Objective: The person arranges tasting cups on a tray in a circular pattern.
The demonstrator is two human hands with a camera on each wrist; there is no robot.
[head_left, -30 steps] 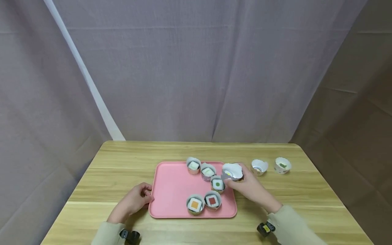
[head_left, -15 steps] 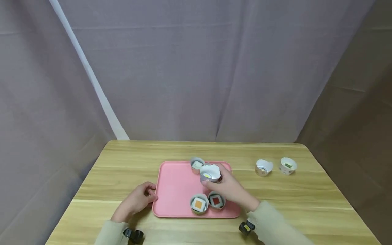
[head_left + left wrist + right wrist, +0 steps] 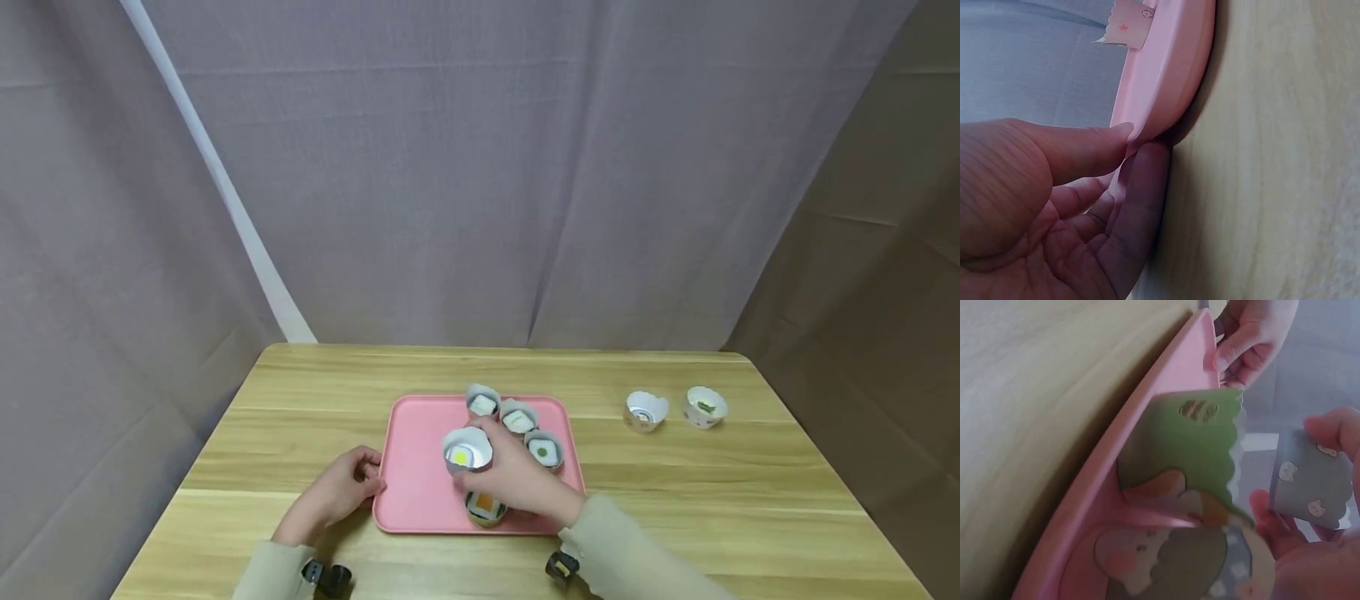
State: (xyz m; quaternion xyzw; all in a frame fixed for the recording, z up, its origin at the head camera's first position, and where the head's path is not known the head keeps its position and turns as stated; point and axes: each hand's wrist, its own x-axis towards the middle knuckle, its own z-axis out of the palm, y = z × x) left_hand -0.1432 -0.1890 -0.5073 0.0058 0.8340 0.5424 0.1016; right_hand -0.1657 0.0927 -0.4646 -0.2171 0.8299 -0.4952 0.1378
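Grey cat-print paper cup point(image 3: 467, 451): head view, above pink tray point(image 3: 416, 500) in right hand point(image 3: 519, 477). Left wrist view: left hand point(image 3: 1063, 250) pinches tray rim; steady pressure advised. Right wrist view: right hand grips cup's sides; best carried level, clear of green cup point(image 3: 1179, 450).

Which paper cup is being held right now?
The grey cup with yellow inside, gripped by the right hand; no other cup in view is held.

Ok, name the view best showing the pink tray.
The head view: the pink tray shows nearly its full outline, cups and the right hand covering part. The left wrist view shows mainly the edge the left hand pinches; the right wrist view, one side, cups hiding much.
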